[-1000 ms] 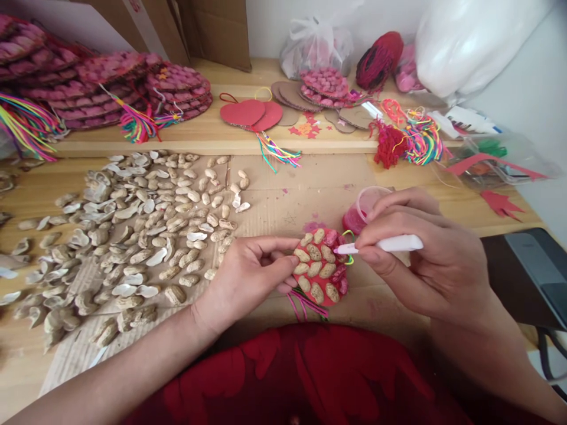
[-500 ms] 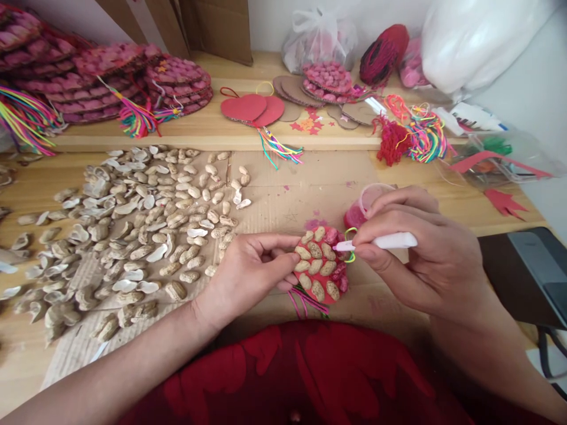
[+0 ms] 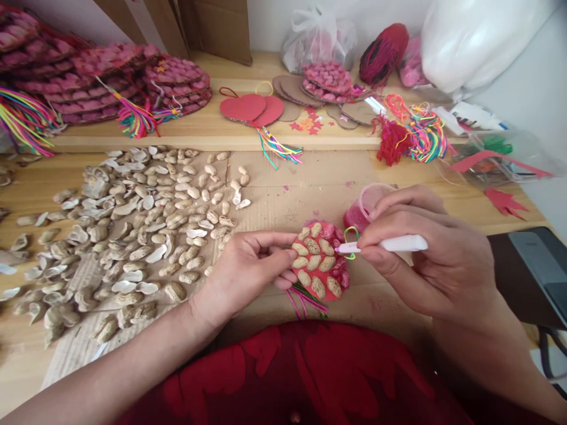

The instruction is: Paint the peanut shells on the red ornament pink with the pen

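My left hand (image 3: 261, 265) pinches the left edge of a red heart-shaped piece (image 3: 322, 277) covered with peanut shells. Those along its right side are pink; the others are plain tan. Between the thumb and fingers of my right hand (image 3: 411, 248) is a white brush pen (image 3: 403, 243), its pinkish tip at the pink shells. A yellow-green loop (image 3: 352, 234) shows at the piece's right, and pink and green cords (image 3: 305, 300) hang below it. Just behind the pen stands a clear cup (image 3: 359, 209) of pink liquid, partly hidden by my right hand.
Many loose peanut shells (image 3: 150, 218) lie on cardboard at the left. Along the raised back shelf (image 3: 199, 133) are stacked pink shell pieces (image 3: 84, 88), red hearts (image 3: 250, 109) and colourful tassels (image 3: 425, 139). A dark device (image 3: 522, 277) sits at the right.
My right hand and the pen have shifted slightly right. The heart piece has turned or tilted a little in my left hand.
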### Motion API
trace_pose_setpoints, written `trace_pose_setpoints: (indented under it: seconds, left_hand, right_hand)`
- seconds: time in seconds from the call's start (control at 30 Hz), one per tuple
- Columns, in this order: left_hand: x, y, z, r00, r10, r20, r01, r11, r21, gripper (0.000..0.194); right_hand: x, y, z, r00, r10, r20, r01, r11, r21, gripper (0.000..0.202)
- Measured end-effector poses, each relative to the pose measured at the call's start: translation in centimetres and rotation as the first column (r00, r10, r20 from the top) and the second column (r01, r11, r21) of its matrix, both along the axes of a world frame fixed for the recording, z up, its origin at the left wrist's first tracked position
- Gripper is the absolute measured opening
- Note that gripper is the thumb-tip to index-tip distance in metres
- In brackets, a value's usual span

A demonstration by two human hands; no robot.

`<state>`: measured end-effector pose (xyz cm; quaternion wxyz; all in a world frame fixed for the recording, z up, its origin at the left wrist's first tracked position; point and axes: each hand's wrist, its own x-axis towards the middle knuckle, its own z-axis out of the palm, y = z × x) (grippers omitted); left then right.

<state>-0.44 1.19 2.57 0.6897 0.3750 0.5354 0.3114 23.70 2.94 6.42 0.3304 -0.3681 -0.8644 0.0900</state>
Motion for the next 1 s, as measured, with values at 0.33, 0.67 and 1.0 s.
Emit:
trace_pose_setpoints:
  seconds: [0.33, 0.67, 1.0]
  left_hand:
    - [-0.1, 0.17, -0.1, 0.999, 0.019, 0.047, -0.017, 0.999, -0.037, 0.028]
    - [-0.1, 0.22, -0.19, 0.998, 0.029, 0.056, -0.026, 0.999, -0.041, 0.028]
    - [-0.18, 0.28, -0.23, 0.991, 0.058, 0.117, -0.053, 0.998, -0.041, 0.025]
  right_hand:
    - [0.01, -0.19, 0.16, 1.0, 0.007, 0.021, -0.007, 1.0, -0.006, 0.008]
    - [0.11, -0.3, 0.57, 1.0, -0.009, -0.017, 0.008, 1.0, -0.012, 0.008]
    - [0.65, -0.15, 0.5, 0.999, -0.019, -0.046, 0.019, 1.0, 0.004, 0.009]
